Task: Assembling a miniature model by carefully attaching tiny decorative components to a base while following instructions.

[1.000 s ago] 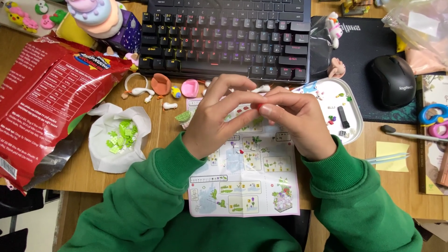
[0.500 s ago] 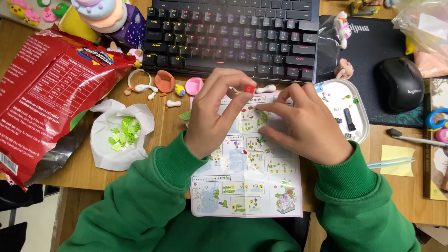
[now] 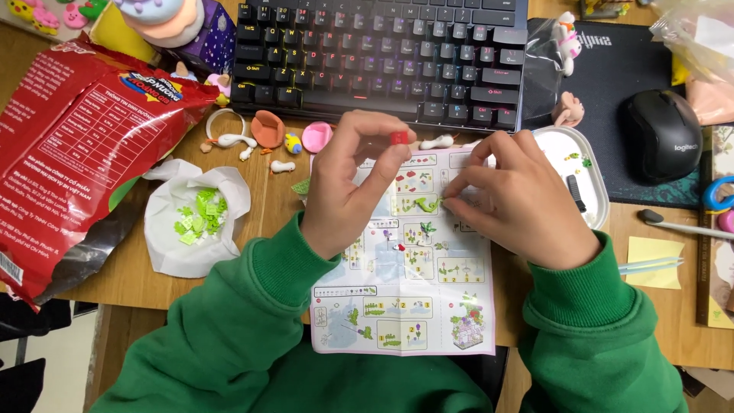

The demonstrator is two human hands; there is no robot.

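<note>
A wooden table (image 3: pixel 275 229) fills the view, crowded with small things, and a black keyboard (image 3: pixel 382 53) runs along its far side. In the middle lies an instruction sheet (image 3: pixel 405 306) printed with step pictures of small brick plants. Both hands, in green sleeves (image 3: pixel 229 329), work above its upper half.

The left hand (image 3: pixel 348 191) is raised over the sheet's top left corner, its grip pinching a tiny red brick (image 3: pixel 398 138) between thumb and forefinger, just in front of the keyboard's near edge. The right hand (image 3: pixel 520 203) rests lower on the sheet, its fingertips pressed together on a small green piece (image 3: pixel 428 204) that lies against the paper; how firmly it is held cannot be told.

Left of the sheet, an open white bag (image 3: pixel 191 245) holds a heap of light green bricks (image 3: pixel 197 216). Beyond it lies a large red snack bag (image 3: pixel 69 145). Between that and the keyboard sit loose bits: an orange cup-shaped piece (image 3: pixel 267 128), a pink round piece (image 3: pixel 316 136) and some white pieces (image 3: pixel 233 141). Just right of the right hand stands a shallow white tray (image 3: pixel 592 172) with a few tiny parts in it. Farther right, a black mouse (image 3: pixel 662 134) sits on a dark mat (image 3: pixel 612 69), and a yellow sticky note (image 3: pixel 656 260) lies near the table's edge.
</note>
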